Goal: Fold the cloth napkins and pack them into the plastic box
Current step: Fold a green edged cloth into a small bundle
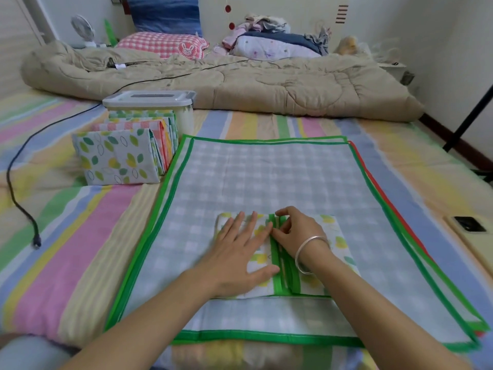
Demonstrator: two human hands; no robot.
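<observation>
— Where is the folded leaf-print, green-trimmed cloth napkin [333, 236] laid?
— On a flat blue-checked napkin [266, 177]. It is pressed by the spread fingers of the left hand [241, 260], and its green edge is pinched by the right hand [298, 231].
— The lidded white plastic box [160, 98]?
— Set beyond, behind folded napkins [117, 156].

Both bare forearms reach forward, the left hand [240, 252] lying palm-down with straight, spread fingers, the right hand [296, 231] just beside it, fingers curled, pinching the green hem of a folded leaf-print cloth napkin [336, 236].
</observation>
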